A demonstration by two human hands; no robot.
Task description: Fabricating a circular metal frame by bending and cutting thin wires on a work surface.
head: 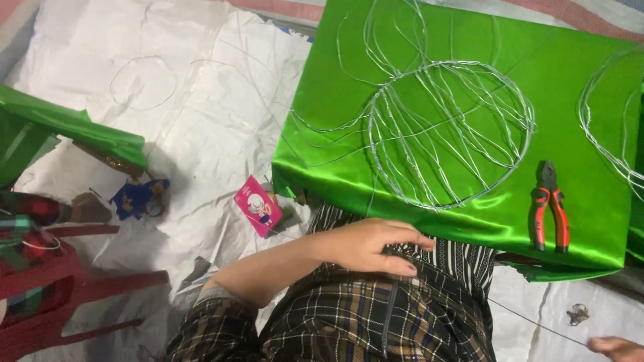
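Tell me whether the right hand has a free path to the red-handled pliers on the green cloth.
Probably yes. The right hand pinches a thin wire at the lower right; the pliers lie uncovered on the green cloth above it, nothing between.

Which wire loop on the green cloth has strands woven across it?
The big central wire ring, left of the pliers; the loops at the cloth's right edge are plain.

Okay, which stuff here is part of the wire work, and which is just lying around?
In use: thin wire pinched by right hand; left hand on lap; wire ring; green satin cloth; red-handled pliers.
Lying about: pink packet; blue bundle; red stool.
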